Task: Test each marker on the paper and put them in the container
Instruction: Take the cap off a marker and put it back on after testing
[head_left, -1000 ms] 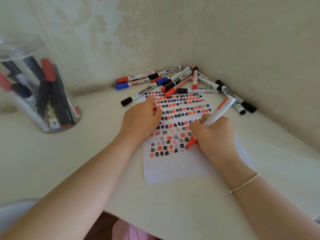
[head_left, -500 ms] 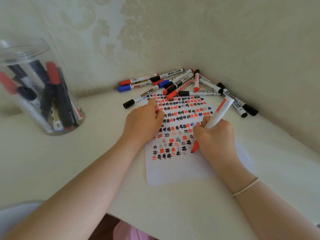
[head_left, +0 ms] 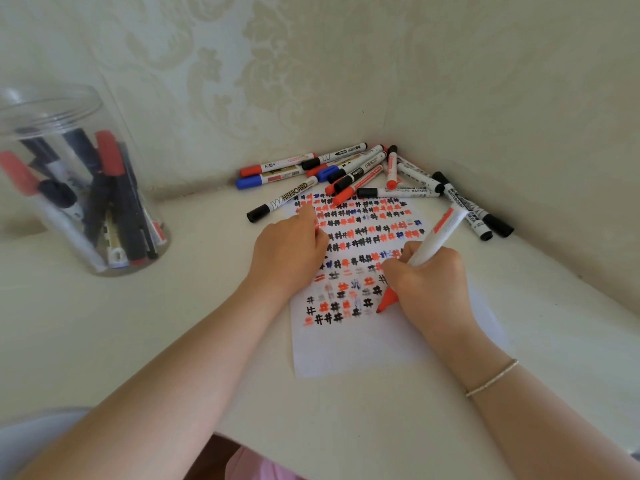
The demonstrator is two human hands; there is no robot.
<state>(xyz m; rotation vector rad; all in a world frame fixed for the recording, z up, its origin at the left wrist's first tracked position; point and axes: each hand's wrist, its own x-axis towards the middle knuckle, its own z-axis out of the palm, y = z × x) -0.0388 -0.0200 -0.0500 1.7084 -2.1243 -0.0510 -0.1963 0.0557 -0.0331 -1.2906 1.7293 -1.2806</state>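
The right hand (head_left: 427,282) hides the middle of the red marker (head_left: 437,237). The left hand (head_left: 289,252) covers part of the paper (head_left: 349,348) and most of a small red thing in its fingers. Lower marks are blurred. The container (head_left: 74,188) runs past the left edge.

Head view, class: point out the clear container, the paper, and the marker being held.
clear container (head_left: 114,233), head view, lower side wall.
paper (head_left: 346,355), head view, blank lower part.
held marker (head_left: 438,239), head view, white barrel above the right hand.
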